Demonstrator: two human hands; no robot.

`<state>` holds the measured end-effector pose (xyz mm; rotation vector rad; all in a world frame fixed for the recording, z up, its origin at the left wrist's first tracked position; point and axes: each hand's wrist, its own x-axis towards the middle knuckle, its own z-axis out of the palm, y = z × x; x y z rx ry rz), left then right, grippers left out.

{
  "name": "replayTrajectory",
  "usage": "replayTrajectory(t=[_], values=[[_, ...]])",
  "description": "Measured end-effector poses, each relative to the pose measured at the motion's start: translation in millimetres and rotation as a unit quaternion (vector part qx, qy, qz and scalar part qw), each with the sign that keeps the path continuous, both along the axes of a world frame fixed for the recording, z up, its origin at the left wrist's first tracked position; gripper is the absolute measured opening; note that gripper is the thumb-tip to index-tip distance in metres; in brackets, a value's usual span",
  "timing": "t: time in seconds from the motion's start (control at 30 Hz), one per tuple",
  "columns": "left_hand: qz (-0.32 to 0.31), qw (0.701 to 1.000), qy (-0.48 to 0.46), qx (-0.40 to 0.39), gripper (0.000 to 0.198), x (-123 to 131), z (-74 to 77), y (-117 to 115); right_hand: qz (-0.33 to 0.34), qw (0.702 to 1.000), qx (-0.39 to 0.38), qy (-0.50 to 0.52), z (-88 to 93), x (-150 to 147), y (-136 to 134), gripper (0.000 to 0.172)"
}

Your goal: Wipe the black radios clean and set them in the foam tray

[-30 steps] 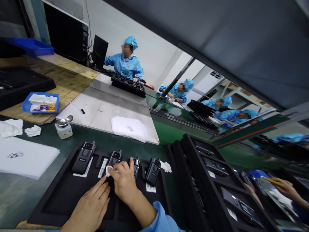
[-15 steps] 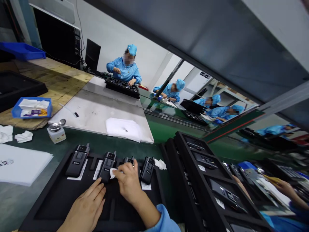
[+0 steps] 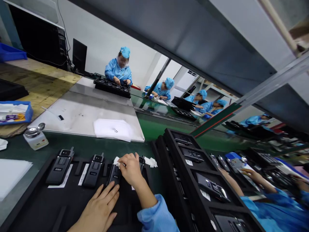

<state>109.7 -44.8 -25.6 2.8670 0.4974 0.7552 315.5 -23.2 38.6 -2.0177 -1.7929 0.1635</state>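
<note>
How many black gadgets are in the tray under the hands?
4, in a row: leftmost gadget, second gadget beside it, third gadget by the left hand, and fourth gadget at the right end, partly hidden by the right hand.

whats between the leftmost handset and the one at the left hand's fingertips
Another black handset, with a white label on its left, lies there in the black tray, as the head view shows.
</note>
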Motion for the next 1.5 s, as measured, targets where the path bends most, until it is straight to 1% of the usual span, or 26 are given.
replayTrajectory(t=[0.1,0.17,0.23,0.3,0.37,0.4,0.47,0.57,0.63,0.7,0.8,0.87,0.93,1.03,1.1,1.13,1.2,1.27,1.3,1.33,1.4,1.5], values=[[-0.004,1.000,0.015,0.003,0.057,-2,3.0,3,-0.040,0.999,-0.005,0.012,0.5,22,-8,0.016],[-0.008,1.000,0.023,0.019,0.058,-3,5.9,5,-0.059,0.998,0.000,0.024,2.0,30,-12,0.014],[-0.011,0.999,0.030,0.039,0.057,-2,8.3,6,-0.059,0.997,0.023,0.046,4.0,25,-10,0.011],[-0.015,0.998,0.038,0.055,0.055,-1,10.1,8,-0.031,0.997,0.033,0.059,5.5,11,-2,0.009],[-0.017,0.997,0.044,0.065,0.054,-1,11.2,9,0.004,0.999,0.014,0.050,6.6,-1,8,0.007],[-0.017,0.997,0.046,0.066,0.054,-1,11.4,9,0.010,0.999,0.000,0.040,7.0,-4,12,0.006],[-0.015,0.997,0.048,0.065,0.053,-1,10.6,10,-0.011,0.999,-0.017,0.027,8.1,0,14,0.006],[-0.013,0.997,0.046,0.065,0.053,-2,7.3,10,-0.076,0.997,-0.019,0.015,11.2,17,5,0.012],[-0.014,0.997,0.037,0.068,0.052,-1,5.7,10,-0.100,0.995,-0.013,0.024,14.4,22,0,0.014],[-0.014,0.997,0.029,0.065,0.049,0,5.6,9,-0.077,0.996,-0.008,0.044,16.5,15,0,0.012],[-0.010,0.998,0.030,0.048,0.045,0,7.3,9,-0.014,0.999,-0.028,0.043,16.2,-5,10,0.007],[-0.011,0.999,0.035,0.037,0.045,-1,7.5,9,-0.015,0.998,-0.046,0.025,15.4,-8,15,0.007],[-0.013,0.999,0.036,0.022,0.047,-2,5.9,9,-0.053,0.997,-0.055,0.005,14.6,0,10,0.010],[-0.012,1.000,0.023,-0.003,0.049,-1,2.7,8,-0.115,0.992,-0.050,0.000,14.0,20,-15,0.014],[-0.011,1.000,0.012,-0.010,0.048,-1,1.9,7,-0.116,0.992,-0.028,0.035,13.5,22,-35,0.012],[-0.012,1.000,0.010,-0.011,0.046,-1,1.8,7,-0.101,0.993,-0.016,0.057,12.6,18,-43,0.011],[-0.016,1.000,0.008,-0.006,0.042,-1,1.9,5,-0.055,0.995,-0.007,0.081,8.8,0,-52,0.012],[-0.018,1.000,0.010,0.009,0.040,-2,1.9,4,-0.016,0.997,-0.019,0.071,3.1,-22,-51,0.015],[-0.017,1.000,0.013,0.018,0.041,-3,1.9,4,-0.008,0.998,-0.025,0.060,0.4,-31,-47,0.016],[-0.018,0.999,0.017,0.027,0.041,-4,2.0,4,-0.008,0.998,-0.028,0.051,-1.9,-37,-44,0.016],[-0.018,0.999,0.025,0.036,0.040,-5,2.3,3,-0.029,0.998,-0.023,0.042,-5.1,-41,-39,0.016],[-0.016,0.999,0.029,0.029,0.036,-5,2.6,1,-0.068,0.996,-0.011,0.052,-7.8,-38,-44,0.016]])
